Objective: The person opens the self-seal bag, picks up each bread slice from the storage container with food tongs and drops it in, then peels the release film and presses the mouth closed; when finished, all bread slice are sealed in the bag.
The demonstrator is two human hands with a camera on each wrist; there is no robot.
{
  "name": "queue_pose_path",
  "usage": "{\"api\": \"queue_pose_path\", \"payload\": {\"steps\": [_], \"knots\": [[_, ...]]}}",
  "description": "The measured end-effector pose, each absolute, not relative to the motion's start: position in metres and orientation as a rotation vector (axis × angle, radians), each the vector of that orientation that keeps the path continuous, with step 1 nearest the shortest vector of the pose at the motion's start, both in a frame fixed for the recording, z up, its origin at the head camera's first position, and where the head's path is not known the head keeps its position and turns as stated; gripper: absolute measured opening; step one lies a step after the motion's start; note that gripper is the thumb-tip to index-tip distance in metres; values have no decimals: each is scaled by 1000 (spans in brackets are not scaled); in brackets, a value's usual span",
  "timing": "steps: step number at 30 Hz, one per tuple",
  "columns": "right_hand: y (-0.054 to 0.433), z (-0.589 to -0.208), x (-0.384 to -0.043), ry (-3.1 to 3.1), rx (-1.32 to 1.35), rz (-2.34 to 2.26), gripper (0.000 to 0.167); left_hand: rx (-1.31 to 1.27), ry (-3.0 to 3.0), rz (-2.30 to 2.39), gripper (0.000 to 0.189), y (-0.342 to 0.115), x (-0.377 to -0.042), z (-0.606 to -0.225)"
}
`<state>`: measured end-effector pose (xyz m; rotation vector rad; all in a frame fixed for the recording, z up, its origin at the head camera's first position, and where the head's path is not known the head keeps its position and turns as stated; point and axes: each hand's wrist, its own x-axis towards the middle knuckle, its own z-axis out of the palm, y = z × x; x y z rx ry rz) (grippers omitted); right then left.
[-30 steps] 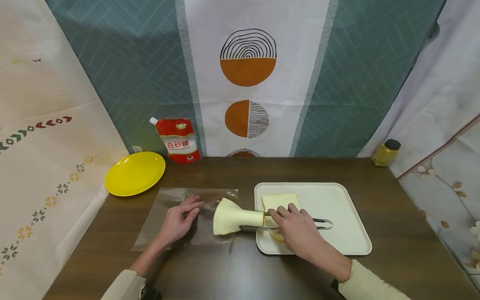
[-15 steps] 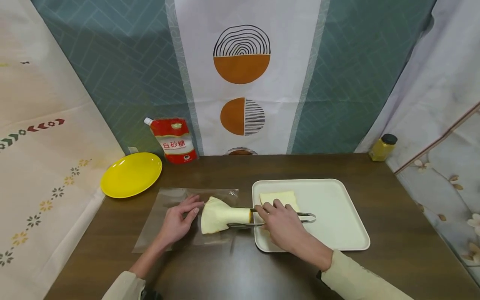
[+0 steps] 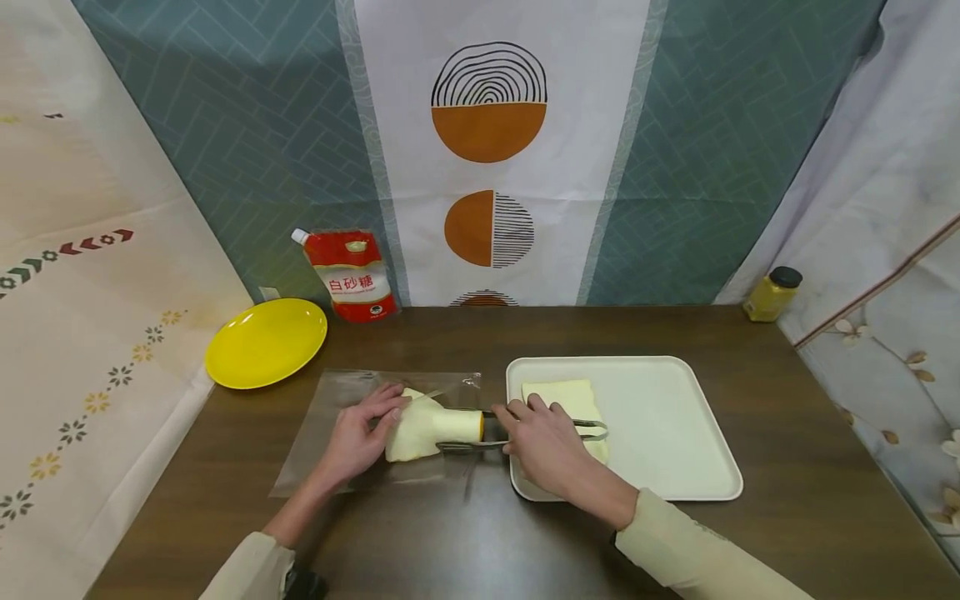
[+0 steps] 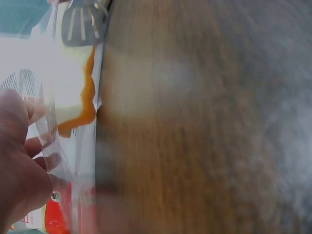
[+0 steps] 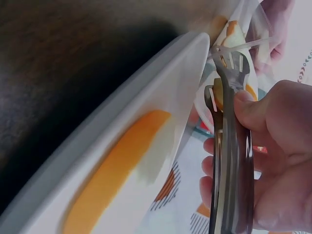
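Observation:
My right hand (image 3: 546,446) grips metal tongs (image 3: 591,424) by their arms. Slotted tong heads (image 4: 82,27) pinch a slice of bread (image 3: 459,427) that is folded at the near end and flares out at the far one. That flared end lies at the mouth of a clear plastic bag (image 3: 311,446), partly under its film. My left hand (image 3: 358,437) holds the bag's film, the thumb on one side and the fingers seen through the plastic in the left wrist view. More sliced bread (image 3: 561,395) lies on the white tray (image 3: 667,442) beneath my right hand.
At the back left stands a yellow plate (image 3: 266,343), beside a red and white sugar pouch (image 3: 356,279) with a spout. A small yellow jar (image 3: 771,296) with a black lid stands at the back right. Cloth hangs around the wooden table (image 3: 480,542).
My right hand has moved left with the tongs, carrying the bread slice off the tray's side and into the bag's mouth. My left hand stays nearly in place at the bag.

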<state>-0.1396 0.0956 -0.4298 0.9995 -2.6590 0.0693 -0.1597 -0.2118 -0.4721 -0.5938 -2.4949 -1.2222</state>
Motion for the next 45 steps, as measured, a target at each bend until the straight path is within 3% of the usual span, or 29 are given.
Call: {"api": "queue_pose_path", "payload": {"steps": [8,32,41,45], "knots": [[88,-427,-144,-2678,1007,83,42,-636,-2472,-1225,24,-207,-163,-470],[64,-428,-156,-2723,1005,52,46,-496,-2410,-1390,22,-201,-160,-464],[63,-425,-157,-2681,1028,84,42,-474,-2374,-1404,18,-190,-147,-435],[60,-422,-157,-2703,1032,80,42,-477,-2390,-1378,18,-193,-151,-446]]}}
